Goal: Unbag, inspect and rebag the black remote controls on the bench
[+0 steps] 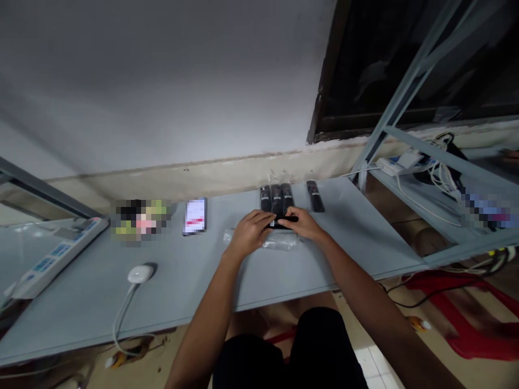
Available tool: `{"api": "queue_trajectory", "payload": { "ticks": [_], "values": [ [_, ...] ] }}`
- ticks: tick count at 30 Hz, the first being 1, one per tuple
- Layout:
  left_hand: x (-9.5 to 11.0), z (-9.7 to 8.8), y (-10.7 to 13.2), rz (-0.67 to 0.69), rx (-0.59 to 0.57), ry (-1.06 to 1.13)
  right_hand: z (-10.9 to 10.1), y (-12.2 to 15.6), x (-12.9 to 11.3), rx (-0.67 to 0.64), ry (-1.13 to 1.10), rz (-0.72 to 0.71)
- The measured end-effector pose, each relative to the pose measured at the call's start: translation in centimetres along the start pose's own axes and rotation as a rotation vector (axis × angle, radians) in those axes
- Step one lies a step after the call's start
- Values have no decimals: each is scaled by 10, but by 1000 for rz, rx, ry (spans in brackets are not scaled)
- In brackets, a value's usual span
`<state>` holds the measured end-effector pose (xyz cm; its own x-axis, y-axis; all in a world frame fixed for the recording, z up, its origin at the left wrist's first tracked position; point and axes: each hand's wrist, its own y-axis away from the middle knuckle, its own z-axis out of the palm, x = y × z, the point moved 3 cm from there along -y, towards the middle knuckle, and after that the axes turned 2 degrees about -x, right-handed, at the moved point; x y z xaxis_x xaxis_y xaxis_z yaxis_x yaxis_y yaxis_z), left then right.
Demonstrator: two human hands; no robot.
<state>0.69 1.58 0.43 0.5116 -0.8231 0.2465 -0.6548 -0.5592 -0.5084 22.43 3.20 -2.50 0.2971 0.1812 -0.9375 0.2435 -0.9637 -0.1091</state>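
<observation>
"What have we got?"

"Our left hand (251,233) grips one end of a black remote (284,222), our right hand (303,224) the other, above a clear plastic bag (279,241)."

"Beyond?"

"Three remotes (276,198) side by side, then a fourth remote (315,195)."

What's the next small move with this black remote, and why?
Probably slide the black remote into the clear plastic bag below it. Your left hand and right hand hold it just above the bag, and the three remotes lying nearby look already sleeved in plastic.
</observation>
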Motion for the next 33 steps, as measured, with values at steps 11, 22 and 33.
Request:
{"api": "queue_trajectory", "payload": {
  "ticks": [11,22,33],
  "values": [
    [19,-2,-4,-110,-179,229,-17,-13,18,189,-575,9],
    [0,-8,6,-302,-384,154,-19,-12,18,266,-562,9],
    [-7,-26,9,-437,-210,107,-24,-12,21,269,-431,84]
  ]
}}
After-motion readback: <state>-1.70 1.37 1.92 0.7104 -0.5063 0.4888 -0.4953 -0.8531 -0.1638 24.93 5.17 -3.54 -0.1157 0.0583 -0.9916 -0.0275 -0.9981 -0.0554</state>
